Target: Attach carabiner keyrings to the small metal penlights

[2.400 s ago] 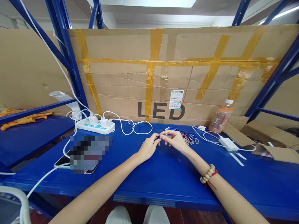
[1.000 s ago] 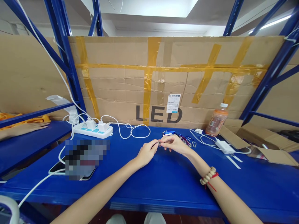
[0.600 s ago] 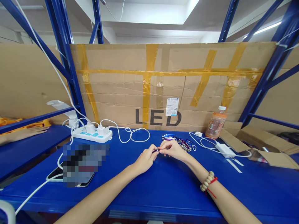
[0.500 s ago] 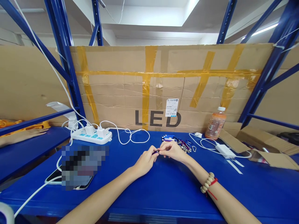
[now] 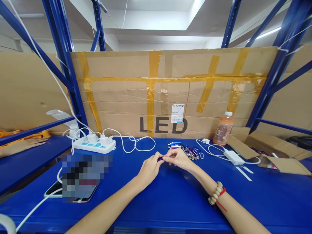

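Over the middle of the blue tabletop, my left hand (image 5: 149,168) pinches a small, dark purple metallic tube (image 5: 160,159) between thumb and fingers. My right hand (image 5: 179,158) meets it from the other side, its thumb and fingertips closed at the tube's right end. Most of the tube is hidden by the fingers, so its exact kind cannot be made out. Just behind my right hand lies a pile of small metallic tubes (image 5: 175,145) in blue and purple. Silvery parts and a carabiner clip (image 5: 201,156) lie at its right side.
At left are a white power strip (image 5: 94,145) with plugs and cables, and a blurred-out device (image 5: 83,182). A drink bottle (image 5: 222,130), a white adapter (image 5: 233,157) and an open cardboard box (image 5: 290,164) stand right. Taped cardboard (image 5: 117,104) closes the back. Another person's hand (image 5: 29,144) shows far left.
Both hands stay together at the tube. The right fingertips now cover its right end, where a silvery end showed before. The whole view has shifted slightly.
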### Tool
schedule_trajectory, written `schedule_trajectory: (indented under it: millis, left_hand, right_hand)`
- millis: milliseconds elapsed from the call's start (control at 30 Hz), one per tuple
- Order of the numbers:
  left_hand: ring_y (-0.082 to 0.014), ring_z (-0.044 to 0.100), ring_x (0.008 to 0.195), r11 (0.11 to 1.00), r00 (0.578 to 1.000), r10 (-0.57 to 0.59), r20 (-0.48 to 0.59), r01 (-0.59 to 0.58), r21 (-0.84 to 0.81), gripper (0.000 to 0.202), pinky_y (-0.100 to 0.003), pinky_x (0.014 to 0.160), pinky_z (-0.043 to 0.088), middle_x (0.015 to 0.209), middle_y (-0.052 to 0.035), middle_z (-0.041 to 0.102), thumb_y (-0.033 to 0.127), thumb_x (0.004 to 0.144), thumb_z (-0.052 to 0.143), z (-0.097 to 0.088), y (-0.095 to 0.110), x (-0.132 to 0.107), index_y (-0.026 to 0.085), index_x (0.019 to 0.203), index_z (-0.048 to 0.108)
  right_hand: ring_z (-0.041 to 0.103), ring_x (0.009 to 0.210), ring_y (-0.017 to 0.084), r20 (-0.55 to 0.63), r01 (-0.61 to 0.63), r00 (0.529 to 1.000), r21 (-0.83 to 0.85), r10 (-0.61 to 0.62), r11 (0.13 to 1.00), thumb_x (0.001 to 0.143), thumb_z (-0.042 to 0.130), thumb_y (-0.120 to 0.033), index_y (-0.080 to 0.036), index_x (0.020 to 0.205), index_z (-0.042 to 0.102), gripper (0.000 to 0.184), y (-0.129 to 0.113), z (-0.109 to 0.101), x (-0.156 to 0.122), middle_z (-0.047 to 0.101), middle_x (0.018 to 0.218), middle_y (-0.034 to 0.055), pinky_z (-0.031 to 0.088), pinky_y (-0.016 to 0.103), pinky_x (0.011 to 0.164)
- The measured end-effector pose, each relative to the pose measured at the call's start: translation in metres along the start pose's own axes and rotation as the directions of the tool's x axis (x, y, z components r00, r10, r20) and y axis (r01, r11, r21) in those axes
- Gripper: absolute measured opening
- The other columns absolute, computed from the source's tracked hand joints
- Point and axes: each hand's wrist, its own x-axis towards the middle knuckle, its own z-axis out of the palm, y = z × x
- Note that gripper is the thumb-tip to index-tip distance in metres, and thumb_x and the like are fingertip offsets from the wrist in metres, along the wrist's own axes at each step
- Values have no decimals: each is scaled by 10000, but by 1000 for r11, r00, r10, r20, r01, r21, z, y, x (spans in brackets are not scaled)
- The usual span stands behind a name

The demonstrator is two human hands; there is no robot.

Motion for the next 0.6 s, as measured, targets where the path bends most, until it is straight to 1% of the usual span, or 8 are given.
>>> schedule_trajectory:
  millis: [133,300,433,600]
  left_hand:
    - [-154,574,877,1000,1000,6,-6,-6,3,121,-248,732,421,961,-9,613,262,852,354,-1,1,1,222,888,462]
    - [-156,574,878,999,1000,7,-19,-6,31,150,-257,751,421,966,-11,611,276,860,344,-2,2,2,224,926,468]
    - [-163,571,896,998,1000,6,1,-6,61,163,-266,764,422,965,-12,614,283,859,354,-1,0,2,227,954,474]
    - [-165,558,933,996,999,40,11,-41,74,234,-270,785,422,1004,-18,604,263,863,346,-3,3,1,253,1078,437]
  right_hand:
    - [477,438,65,5,-61,998,1,61,998,499,707,-458,-124,607,608,365,-2,-1,-1,549,513,-9,313,152,343]
    - [476,465,65,45,-52,998,21,51,998,556,663,-500,-140,648,625,373,0,-5,-1,548,536,-9,321,158,369]
    - [463,469,64,62,-84,995,14,83,996,570,652,-515,-142,638,608,381,4,-7,0,512,504,-18,314,156,378]
    - [415,432,47,41,-108,993,31,107,994,544,678,-496,-143,580,565,373,3,-6,0,484,474,-35,304,157,381]
